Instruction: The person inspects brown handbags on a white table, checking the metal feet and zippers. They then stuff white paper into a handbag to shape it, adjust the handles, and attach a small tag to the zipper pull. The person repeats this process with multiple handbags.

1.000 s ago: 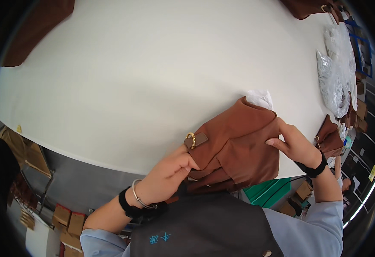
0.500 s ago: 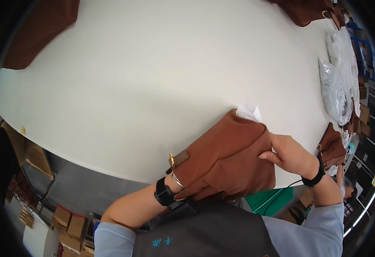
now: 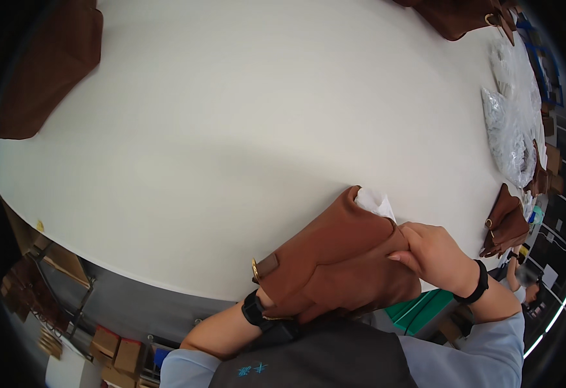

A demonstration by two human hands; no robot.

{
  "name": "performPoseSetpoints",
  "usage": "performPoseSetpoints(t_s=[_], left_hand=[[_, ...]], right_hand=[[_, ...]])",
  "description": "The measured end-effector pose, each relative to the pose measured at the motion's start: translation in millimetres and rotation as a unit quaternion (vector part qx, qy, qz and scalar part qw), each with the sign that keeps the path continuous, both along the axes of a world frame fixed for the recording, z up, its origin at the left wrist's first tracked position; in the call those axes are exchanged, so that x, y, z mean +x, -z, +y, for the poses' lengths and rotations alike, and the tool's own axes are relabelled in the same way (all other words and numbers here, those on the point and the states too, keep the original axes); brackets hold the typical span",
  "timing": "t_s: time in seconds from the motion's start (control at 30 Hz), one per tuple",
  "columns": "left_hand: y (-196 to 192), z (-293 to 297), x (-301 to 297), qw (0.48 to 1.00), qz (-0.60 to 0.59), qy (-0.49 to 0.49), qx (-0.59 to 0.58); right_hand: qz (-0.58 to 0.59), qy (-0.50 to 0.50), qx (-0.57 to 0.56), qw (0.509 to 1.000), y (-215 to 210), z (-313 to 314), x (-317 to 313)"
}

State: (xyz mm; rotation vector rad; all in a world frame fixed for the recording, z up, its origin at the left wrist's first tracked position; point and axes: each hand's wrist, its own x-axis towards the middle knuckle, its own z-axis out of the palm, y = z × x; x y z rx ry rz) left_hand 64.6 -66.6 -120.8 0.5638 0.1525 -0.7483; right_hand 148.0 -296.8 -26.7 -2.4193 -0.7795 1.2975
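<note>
A brown leather bag [image 3: 341,258] is held tilted against my body at the table's near edge. White paper-like stuffing [image 3: 375,202] pokes out at its far end. On the bag's left side are a gold ring [image 3: 254,269] and a small brown tab [image 3: 267,265]. With thumb and fingers closed, my right hand [image 3: 433,253] pinches the bag's right edge beside the stuffing. My left wrist, with a black watch [image 3: 253,309], reaches into or behind the bag's lower left. The bag hides my left hand and its fingers.
The white table [image 3: 231,129] curves broadly ahead. Another brown bag [image 3: 53,71] stands far left, one more [image 3: 451,16] far right. Clear plastic wrapping [image 3: 512,123] lies along the right edge, near a smaller brown bag [image 3: 506,220]. A green bin [image 3: 419,310] sits below the table.
The view has shifted a little. The bag and my right hand appear slightly lower and closer to me, and the bag's right edge is still pinched.
</note>
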Motion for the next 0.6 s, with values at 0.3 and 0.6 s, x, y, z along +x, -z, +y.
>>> performPoseSetpoints(t_s=[0.3,0.6], left_hand=[[5.8,-1.7,-9.6,0.997,-0.065,-0.011,0.041],[23.1,-2.8,-35.6,0.998,0.039,-0.055,-0.015]], right_hand=[[-0.086,0.014,0.035,0.996,-2.6,1.6,-10.7],[-0.048,0.039,0.038,0.997,0.3,5.0,-3.5]])
